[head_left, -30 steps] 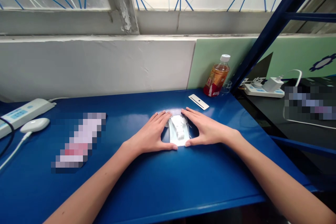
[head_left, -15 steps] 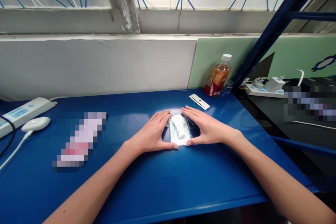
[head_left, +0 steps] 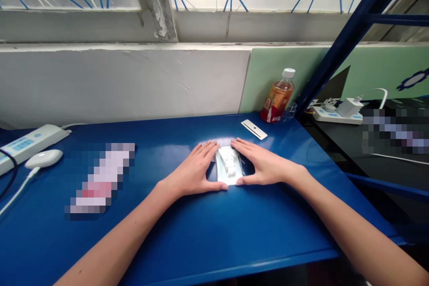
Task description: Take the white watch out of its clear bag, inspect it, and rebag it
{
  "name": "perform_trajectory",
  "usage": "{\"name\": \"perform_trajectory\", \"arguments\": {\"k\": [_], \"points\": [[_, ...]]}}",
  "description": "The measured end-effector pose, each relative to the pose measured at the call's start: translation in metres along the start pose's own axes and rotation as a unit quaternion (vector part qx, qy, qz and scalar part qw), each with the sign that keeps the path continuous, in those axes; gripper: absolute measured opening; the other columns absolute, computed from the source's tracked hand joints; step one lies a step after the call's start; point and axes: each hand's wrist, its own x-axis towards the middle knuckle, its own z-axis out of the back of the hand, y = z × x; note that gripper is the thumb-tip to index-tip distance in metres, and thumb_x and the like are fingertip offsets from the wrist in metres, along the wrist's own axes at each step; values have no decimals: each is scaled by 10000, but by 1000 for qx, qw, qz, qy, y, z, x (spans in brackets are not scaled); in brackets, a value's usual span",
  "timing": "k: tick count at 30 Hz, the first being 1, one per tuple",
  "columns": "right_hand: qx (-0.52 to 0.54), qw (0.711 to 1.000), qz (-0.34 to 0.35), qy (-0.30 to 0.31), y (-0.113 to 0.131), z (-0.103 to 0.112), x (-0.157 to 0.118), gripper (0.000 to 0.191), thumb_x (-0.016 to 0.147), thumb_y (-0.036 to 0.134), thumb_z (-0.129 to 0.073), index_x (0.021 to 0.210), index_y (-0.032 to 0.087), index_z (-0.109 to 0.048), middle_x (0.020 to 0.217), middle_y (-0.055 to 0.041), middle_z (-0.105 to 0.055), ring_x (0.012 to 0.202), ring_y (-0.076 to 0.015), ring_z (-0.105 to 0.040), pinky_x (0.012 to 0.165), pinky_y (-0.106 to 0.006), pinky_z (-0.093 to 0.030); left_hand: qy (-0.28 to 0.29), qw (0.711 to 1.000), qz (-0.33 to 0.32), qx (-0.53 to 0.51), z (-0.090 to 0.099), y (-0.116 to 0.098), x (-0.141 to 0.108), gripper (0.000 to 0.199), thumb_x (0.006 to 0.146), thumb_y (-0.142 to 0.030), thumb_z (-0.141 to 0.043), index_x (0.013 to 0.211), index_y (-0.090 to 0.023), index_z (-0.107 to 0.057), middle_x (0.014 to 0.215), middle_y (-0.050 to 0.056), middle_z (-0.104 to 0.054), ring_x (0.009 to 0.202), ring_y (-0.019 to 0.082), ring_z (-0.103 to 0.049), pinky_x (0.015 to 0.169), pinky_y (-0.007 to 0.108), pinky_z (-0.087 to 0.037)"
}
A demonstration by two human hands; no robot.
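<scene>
At the lower corners, the two bare forearms [head_left: 115,232] run out of view, cut off before the elbows, above the blue counter [head_left: 221,228]. Midway across it, the left hand [head_left: 194,172] and the right hand [head_left: 264,164] frame a small white packet [head_left: 229,174], which lies on the counter between them. On each hand the thumb stands apart from the fingers, thumbs at the packet's near edge, fingertips by its far corners; whether they press it or merely rest beside it, I cannot tell. Glare and clear wrapping blur the packet's contents, and the fingers cover parts of its sides. Well to the left lies a long pinkish object [head_left: 105,174], pixelated beyond recognition, then a white oval device [head_left: 44,159] with a cable, and a power strip [head_left: 33,143] cut by the left edge. Beyond the right hand lies a white card [head_left: 254,129], its dark marks too small to read. Farther back, a white-capped bottle [head_left: 278,98] leans slightly, partly hiding a clear cup [head_left: 291,111], whose outline is faint. Past the blue post [head_left: 345,38], another object [head_left: 398,132] is pixelated too.
</scene>
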Motion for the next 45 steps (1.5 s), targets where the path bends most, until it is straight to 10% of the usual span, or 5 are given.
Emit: {"name": "perform_trajectory", "arguments": {"k": [45], "points": [[26,999,-22,13,-2,2,0,1112,696,651,-718,1534,86,-253,1577,-214,-252,1470,-364,-196,1178,-536,-254,-5,1000,6,-6,-1,0,0,1114,718,-785,-600,1525,-118,-219,1560,206,-300,1459,349,-237,1189,494,-175]]}}
